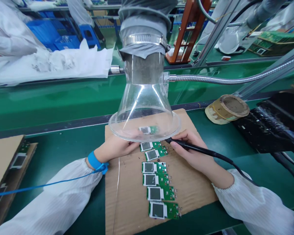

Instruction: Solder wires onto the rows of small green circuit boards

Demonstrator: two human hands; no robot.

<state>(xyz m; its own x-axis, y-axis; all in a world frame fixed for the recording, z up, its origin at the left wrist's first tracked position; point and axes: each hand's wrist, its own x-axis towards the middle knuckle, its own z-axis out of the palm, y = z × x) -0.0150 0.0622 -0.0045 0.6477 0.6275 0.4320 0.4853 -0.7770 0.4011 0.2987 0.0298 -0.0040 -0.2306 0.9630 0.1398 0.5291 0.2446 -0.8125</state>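
Note:
Below the fume hood, my left hand (pixel 120 146) is closed, its fingertips partly blurred behind the clear rim. A thin solder wire (pixel 118 182) runs up the cardboard into that hand. My right hand (pixel 189 148) grips a black soldering iron (pixel 198 148) like a pen, its tip pointing left under the hood's edge and hidden there. Between the hands lie small green circuit boards with grey screens, such as one circuit board (pixel 152 154) just below the fingers. Several more, down to the nearest board (pixel 164 210), form a column. Another circuit board (pixel 148 130) shows through the hood.
The clear fume hood (pixel 144 98) hangs low over the cardboard sheet (pixel 129 195). A round tub (pixel 226 109) stands at the right, beside a black stand (pixel 271 120). Stacked cardboard with boards (pixel 9 169) lies left. A blue wrist strap (pixel 96 162) trails its cord leftward.

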